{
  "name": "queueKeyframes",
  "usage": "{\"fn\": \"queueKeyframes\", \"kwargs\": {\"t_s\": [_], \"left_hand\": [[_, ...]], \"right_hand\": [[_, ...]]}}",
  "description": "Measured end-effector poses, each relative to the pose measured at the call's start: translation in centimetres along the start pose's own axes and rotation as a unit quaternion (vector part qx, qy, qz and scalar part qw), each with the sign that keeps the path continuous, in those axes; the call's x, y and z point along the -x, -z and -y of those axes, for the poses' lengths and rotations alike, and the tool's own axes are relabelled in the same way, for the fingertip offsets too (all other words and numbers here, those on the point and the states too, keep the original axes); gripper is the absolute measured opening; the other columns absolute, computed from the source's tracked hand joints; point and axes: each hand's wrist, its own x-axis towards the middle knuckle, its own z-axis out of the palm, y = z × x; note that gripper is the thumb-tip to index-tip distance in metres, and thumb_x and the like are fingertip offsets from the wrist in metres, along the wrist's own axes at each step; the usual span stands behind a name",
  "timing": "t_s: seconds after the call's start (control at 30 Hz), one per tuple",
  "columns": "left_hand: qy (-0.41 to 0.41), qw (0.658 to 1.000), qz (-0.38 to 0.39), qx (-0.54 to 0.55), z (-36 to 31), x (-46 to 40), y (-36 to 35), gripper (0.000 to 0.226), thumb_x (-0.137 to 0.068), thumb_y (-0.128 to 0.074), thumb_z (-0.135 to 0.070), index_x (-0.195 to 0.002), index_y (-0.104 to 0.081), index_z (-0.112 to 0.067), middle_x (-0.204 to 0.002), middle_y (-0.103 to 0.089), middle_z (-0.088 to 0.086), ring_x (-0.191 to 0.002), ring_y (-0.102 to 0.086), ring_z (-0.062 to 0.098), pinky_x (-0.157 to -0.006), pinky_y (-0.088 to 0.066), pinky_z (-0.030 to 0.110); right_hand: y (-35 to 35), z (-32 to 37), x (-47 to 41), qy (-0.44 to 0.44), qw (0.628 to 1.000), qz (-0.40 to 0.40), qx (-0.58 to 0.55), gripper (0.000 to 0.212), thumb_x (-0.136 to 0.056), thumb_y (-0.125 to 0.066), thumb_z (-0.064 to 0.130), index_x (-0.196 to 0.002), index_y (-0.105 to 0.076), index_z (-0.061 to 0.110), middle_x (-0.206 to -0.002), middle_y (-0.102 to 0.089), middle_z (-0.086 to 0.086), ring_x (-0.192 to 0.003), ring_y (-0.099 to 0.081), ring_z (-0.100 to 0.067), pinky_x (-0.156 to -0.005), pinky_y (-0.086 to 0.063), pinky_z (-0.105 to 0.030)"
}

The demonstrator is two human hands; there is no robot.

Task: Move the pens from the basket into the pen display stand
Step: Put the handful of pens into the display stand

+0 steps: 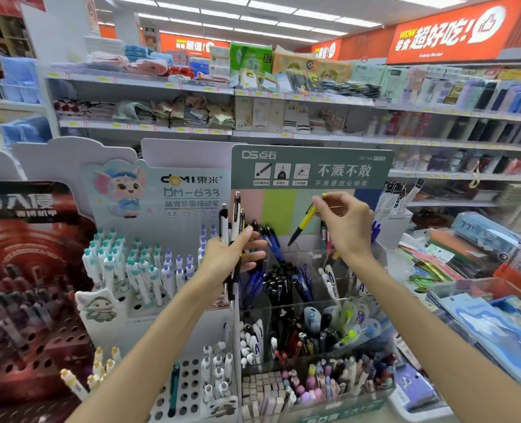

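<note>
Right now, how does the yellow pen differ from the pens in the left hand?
The yellow pen is alone, pinched by the right hand; the pens are a bundle gripped in the left hand. The yellow pen is tilted, tip down-left, while the pens stand nearly upright. It has a yellow barrel with a black tip; the pens look white and black. Both are held above the clear stand.

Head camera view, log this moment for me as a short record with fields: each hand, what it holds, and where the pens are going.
left hand: grips a bundle of pens, upright
right hand: pinches a yellow pen, tip angled down-left
target: clear acrylic pen display stand, compartments already part filled
yellow pen position: above the stand's back row, not yet inserted
basket: not in view
</note>
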Motion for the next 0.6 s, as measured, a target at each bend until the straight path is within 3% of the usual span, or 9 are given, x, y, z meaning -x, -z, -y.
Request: {"fn": "queueKeyframes", "kwargs": {"t_s": [0.1, 0.2, 0.3, 0.47, 0.53, 0.6], "left_hand": [[0.0, 0.998, -0.008, -0.06, -0.1, 0.5, 0.9, 0.025, -0.094, -0.057, -0.037, -0.093, -0.071, -0.015, -0.069, -0.073, -0.008, -0.065, -0.065, 0.008, -0.047, -0.046, 0.013], [0.009, 0.998, 0.001, -0.067, -0.1, 1.0, 1.5, 0.028, -0.093, -0.057, -0.038, -0.095, -0.07, -0.014, -0.067, -0.071, -0.008, -0.053, -0.057, 0.003, -0.044, -0.039, 0.014], [0.013, 0.997, 0.006, -0.072, -0.3, 1.2, 1.9, 0.029, -0.093, -0.057, -0.038, -0.098, -0.07, -0.013, -0.065, -0.07, -0.007, -0.046, -0.052, 0.002, -0.041, -0.035, 0.014], [0.001, 0.998, 0.024, -0.057, -0.3, 1.4, 2.8, 0.03, -0.093, -0.056, -0.037, -0.101, -0.068, -0.01, -0.061, -0.065, -0.007, -0.045, -0.044, 0.004, -0.039, -0.031, 0.014], [0.0, 0.998, 0.035, -0.051, -0.1, 1.4, 2.9, 0.03, -0.093, -0.055, -0.038, -0.098, -0.066, -0.011, -0.059, -0.06, -0.007, -0.044, -0.041, 0.004, -0.039, -0.029, 0.014], [0.003, 0.997, 0.052, -0.051, 0.0, 1.4, 2.9, 0.029, -0.095, -0.053, -0.037, -0.096, -0.065, -0.011, -0.059, -0.057, -0.006, -0.043, -0.039, 0.004, -0.038, -0.028, 0.014]], "right_hand": [[-2.0, -0.7, 0.0, 0.043, 0.988, 0.089, 0.119, 0.023, -0.08, -0.075, 0.029, -0.091, -0.075, 0.009, -0.083, -0.074, -0.006, -0.076, -0.069, -0.016, -0.075, -0.056, -0.03], [-3.7, -1.5, -0.2, 0.004, 0.971, 0.169, 0.167, 0.028, -0.078, -0.077, 0.03, -0.094, -0.076, 0.007, -0.089, -0.074, -0.009, -0.082, -0.069, -0.021, -0.077, -0.054, -0.03], [-4.9, -1.8, -0.3, -0.036, 0.968, 0.186, 0.166, 0.021, -0.074, -0.08, 0.025, -0.089, -0.076, 0.012, -0.088, -0.074, -0.007, -0.083, -0.068, -0.02, -0.075, -0.051, -0.024], [-5.8, -1.7, 0.1, -0.037, 0.95, 0.254, 0.175, 0.009, -0.075, -0.072, 0.01, -0.079, -0.075, 0.017, -0.08, -0.072, -0.001, -0.083, -0.069, -0.021, -0.076, -0.053, -0.028], [-5.6, -1.5, 0.7, -0.029, 0.954, 0.248, 0.164, 0.009, -0.078, -0.07, 0.013, -0.084, -0.075, 0.017, -0.081, -0.072, 0.0, -0.081, -0.068, -0.017, -0.077, -0.054, -0.028], [-5.2, -0.3, 1.3, -0.063, 0.971, 0.215, 0.083, 0.011, -0.085, -0.068, 0.022, -0.091, -0.074, 0.015, -0.076, -0.069, 0.002, -0.071, -0.064, -0.012, -0.069, -0.051, -0.025]]}}
